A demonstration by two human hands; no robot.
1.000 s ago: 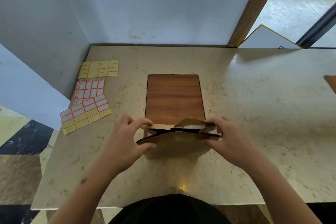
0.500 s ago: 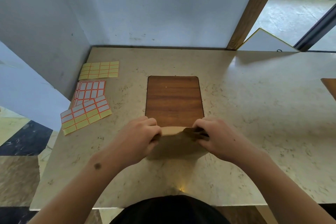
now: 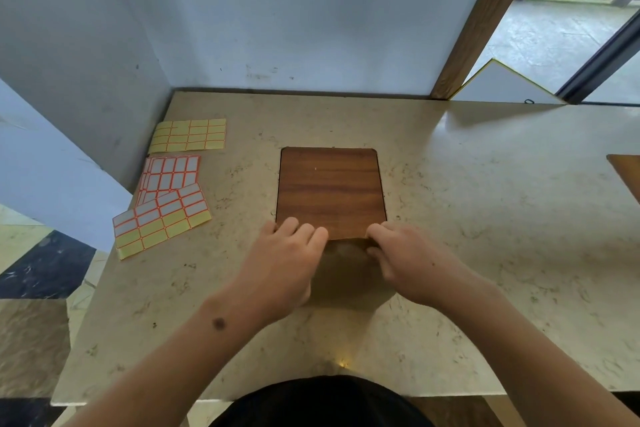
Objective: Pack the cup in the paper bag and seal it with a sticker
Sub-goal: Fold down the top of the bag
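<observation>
A brown paper bag (image 3: 348,270) stands on the marble table (image 3: 485,218) right in front of me, its top folded down. My left hand (image 3: 284,263) holds the bag's left top corner with curled fingers. My right hand (image 3: 412,260) grips the right top corner the same way. The cup is hidden; I cannot see it. Sticker sheets lie at the left: a yellow one (image 3: 190,134), a white and red one (image 3: 169,177) and a mixed one (image 3: 162,218).
A dark wooden board (image 3: 330,191) is set into the table just behind the bag. Walls close off the back and left. Another wooden piece (image 3: 627,173) shows at the right edge. The table's front edge is near my body.
The bag's mouth was open between my hands; both hands have folded its top down and shut, and moved a little closer together.
</observation>
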